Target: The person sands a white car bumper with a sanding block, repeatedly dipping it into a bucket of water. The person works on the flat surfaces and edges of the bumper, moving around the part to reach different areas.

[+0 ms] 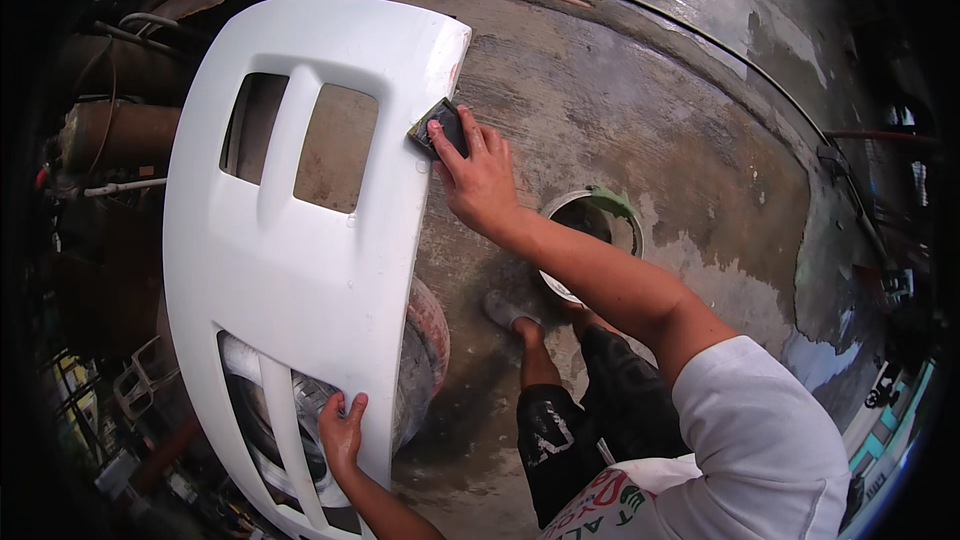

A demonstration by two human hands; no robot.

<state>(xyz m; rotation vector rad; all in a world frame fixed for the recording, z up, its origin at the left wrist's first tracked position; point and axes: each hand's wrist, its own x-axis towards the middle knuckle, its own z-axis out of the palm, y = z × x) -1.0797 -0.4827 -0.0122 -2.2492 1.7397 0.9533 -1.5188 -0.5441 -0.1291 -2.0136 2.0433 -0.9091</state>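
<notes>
While gripping a black rectangular block (450,127) in right hand (482,175) at the upper right of a white curved car bumper (310,265), clasped its lower right with left hand (344,438)

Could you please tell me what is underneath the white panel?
Beneath the white panel, a rounded, partly reddish object shows near its lower end, and concrete floor through its upper right opening; the rest is covered.

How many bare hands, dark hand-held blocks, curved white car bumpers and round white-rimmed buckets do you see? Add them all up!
Bare left hand and bare right hand: 2
Dark hand-held block: 1
Curved white car bumper: 1
Round white-rimmed bucket: 1
Total: 5
</notes>
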